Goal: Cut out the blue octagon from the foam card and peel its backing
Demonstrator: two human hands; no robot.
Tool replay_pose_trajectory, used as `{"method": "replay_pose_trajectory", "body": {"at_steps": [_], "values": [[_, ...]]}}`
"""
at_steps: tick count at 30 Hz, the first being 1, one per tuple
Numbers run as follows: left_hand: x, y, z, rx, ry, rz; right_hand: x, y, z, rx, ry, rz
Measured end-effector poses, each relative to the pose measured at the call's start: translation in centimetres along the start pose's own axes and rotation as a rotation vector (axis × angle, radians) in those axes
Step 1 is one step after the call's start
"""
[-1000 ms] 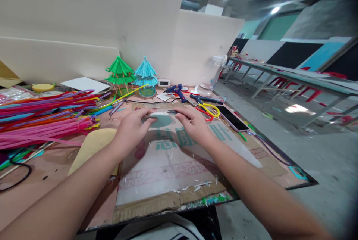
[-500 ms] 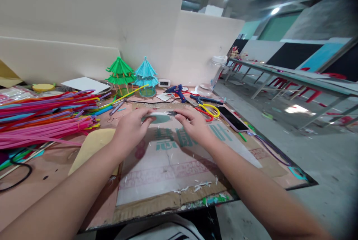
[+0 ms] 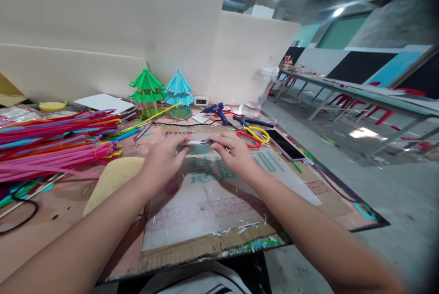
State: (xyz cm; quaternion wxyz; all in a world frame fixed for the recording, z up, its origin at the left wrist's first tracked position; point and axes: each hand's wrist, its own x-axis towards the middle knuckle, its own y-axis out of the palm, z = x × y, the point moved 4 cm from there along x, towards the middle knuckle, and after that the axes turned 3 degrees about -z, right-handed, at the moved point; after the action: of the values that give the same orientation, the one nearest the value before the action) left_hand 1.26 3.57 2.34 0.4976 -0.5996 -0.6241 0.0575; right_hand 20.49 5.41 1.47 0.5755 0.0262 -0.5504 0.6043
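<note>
My left hand (image 3: 164,159) is closed on the left side of a thin round disc (image 3: 199,148), which has a greenish-grey face and a white edge. At the disc's upper right edge, my right hand (image 3: 231,150) pinches a small, dark metal blade (image 3: 206,141); its handle is hidden by the fingers. Both hands are just above a white printed plastic sheet (image 3: 192,225) lying on cardboard. White shavings (image 3: 245,227) are scattered along the sheet's near edge. Beside my left forearm lies a yellow rounded piece (image 3: 115,177).
Bundles of coloured pipe cleaners (image 3: 61,143) lie on the left. Green (image 3: 147,86) and blue (image 3: 178,88) tiered-roof models stand at the back. A glue gun (image 3: 217,112), scissors (image 3: 255,135), a phone (image 3: 284,144) and a clear plastic jar (image 3: 262,88) are on the right.
My right hand has shifted slightly left and down with the blade, along the disc's edge. My left hand keeps its hold on the disc, almost in the same place.
</note>
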Motion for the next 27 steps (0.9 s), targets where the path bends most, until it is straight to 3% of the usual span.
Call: {"method": "replay_pose_trajectory", "body": {"at_steps": [7, 11, 17, 27], "values": [[0.5, 0.0, 0.2, -0.174, -0.142, 0.067, 0.2, -0.8, -0.6, 0.021, 0.076, -0.104], [0.6, 0.2, 0.5, -0.267, -0.206, 0.089, 0.3, -1.1, -0.7, -0.040, 0.048, -0.071], [0.5, 0.1, 0.0, -0.242, -0.164, 0.086, 0.3, -1.0, 0.1, -0.123, -0.067, -0.050], [0.2, -0.1, -1.0, -0.177, -0.150, 0.096, 0.1, -1.0, 1.0, -0.147, -0.107, -0.015]]}}
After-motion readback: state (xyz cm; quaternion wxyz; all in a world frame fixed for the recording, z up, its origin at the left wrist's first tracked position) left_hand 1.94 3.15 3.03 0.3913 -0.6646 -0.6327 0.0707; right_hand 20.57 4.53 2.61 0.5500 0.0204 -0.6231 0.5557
